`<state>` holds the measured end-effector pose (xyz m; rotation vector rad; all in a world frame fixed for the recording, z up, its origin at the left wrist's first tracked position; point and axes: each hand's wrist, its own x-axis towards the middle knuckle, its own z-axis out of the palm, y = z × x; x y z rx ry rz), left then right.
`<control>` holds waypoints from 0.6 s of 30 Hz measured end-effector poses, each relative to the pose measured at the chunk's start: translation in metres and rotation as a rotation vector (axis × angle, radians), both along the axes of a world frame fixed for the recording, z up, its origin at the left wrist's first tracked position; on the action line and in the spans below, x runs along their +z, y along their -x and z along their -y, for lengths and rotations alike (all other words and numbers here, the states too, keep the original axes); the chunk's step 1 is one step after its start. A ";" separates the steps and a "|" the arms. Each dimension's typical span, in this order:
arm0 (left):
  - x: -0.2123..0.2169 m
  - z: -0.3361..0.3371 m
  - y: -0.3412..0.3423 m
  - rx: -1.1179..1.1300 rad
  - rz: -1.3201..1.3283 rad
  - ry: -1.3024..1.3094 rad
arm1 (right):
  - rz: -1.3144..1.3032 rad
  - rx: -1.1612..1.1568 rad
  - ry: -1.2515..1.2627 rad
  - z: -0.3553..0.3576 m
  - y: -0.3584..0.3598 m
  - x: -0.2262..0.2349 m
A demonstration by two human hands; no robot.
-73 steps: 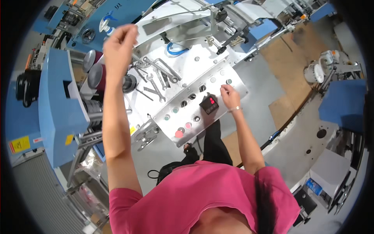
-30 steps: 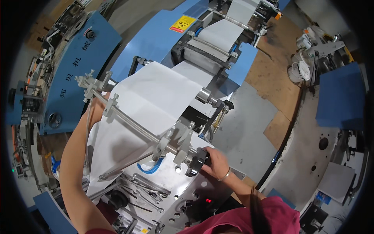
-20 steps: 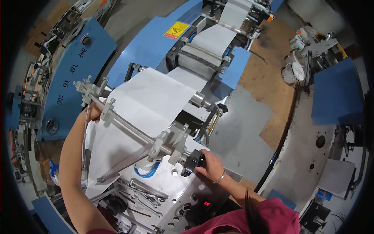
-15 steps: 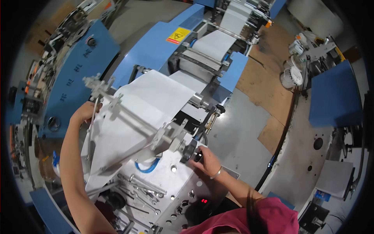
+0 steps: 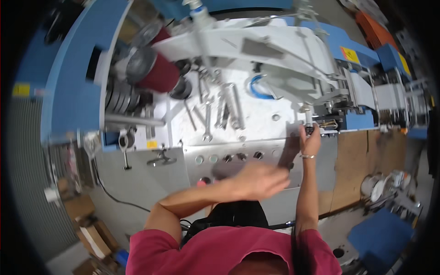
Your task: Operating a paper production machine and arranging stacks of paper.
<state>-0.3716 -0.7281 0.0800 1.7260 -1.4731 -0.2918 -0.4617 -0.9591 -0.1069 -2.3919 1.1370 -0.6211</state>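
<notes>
My right hand point(image 5: 310, 141) is closed around a black knob point(image 5: 310, 130) at the end of a metal shaft, at the machine's front edge. In front of the control panel point(image 5: 220, 161), my left hand point(image 5: 263, 181) hangs over the panel's lower part, close to my body. It is smeared by motion, and I cannot make out what its fingers do. A white web of sheet material point(image 5: 229, 42) runs over the machine, with a metal guide frame point(image 5: 316, 59) standing across it at the right. Beneath the web lies a loop of blue tubing point(image 5: 260, 88).
Several wrenches point(image 5: 208, 119) lie on the white machine top point(image 5: 183, 133). Dark red rolls point(image 5: 158, 75) sit at the left beside a blue housing point(image 5: 75, 78). A white spray bottle point(image 5: 198, 11) stands at the back. Brown boards point(image 5: 357, 160) cover the floor at the right.
My view has swung left and down toward my body. My left hand has left the guide frame's far left side and come back before the panel. My right hand stays on the knob.
</notes>
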 end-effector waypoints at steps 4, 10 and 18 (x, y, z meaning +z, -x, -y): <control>-0.135 -0.119 0.106 -0.355 -0.107 -0.757 | 0.029 0.007 -0.099 -0.009 0.003 0.006; -0.283 -0.270 0.202 -0.106 -0.430 -0.785 | -0.051 0.019 0.103 0.008 0.017 -0.007; -0.409 -0.357 0.288 0.232 -0.662 -0.514 | 0.092 -0.021 -0.019 0.029 0.006 -0.027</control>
